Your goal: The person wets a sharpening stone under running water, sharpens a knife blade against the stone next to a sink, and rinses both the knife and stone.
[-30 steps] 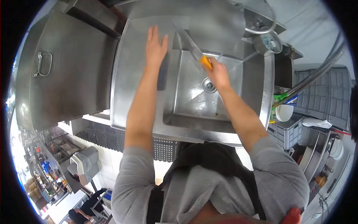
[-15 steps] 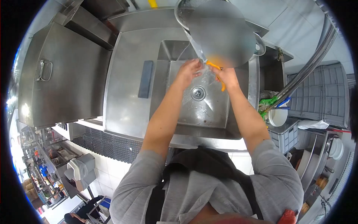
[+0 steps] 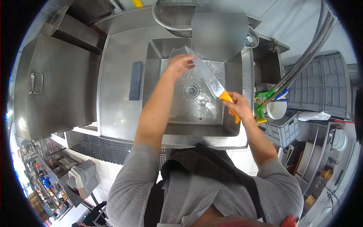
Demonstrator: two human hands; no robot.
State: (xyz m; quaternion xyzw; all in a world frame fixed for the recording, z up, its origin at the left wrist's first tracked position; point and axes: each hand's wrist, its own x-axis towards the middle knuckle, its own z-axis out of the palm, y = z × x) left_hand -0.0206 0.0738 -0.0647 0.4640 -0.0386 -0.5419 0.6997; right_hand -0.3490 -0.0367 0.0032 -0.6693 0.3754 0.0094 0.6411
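Note:
A large knife (image 3: 208,78) with a broad metal blade and an orange handle slants over the sink basin. My right hand (image 3: 241,106) is closed round the handle. Near the tip, the curved fingers of my left hand (image 3: 179,66) lie against the blade. Partly hidden fingers leave the exact grip of the left hand hard to see. Below the knife, the steel sink (image 3: 181,128) has a wet, shiny floor with a round drain (image 3: 191,90).
A dark grey rectangular block (image 3: 135,81) lies on the steel counter (image 3: 115,83) to the left. Behind the sink is a mesh strainer (image 3: 172,27), beside a blurred round patch. Green-handled tools (image 3: 261,109), a white bucket (image 3: 276,109) and grey crates (image 3: 317,87) stand at the right.
My right hand has moved down and nearer to me with the knife, swinging the handle away from the left hand. The left hand has gone from near the handle to near the tip.

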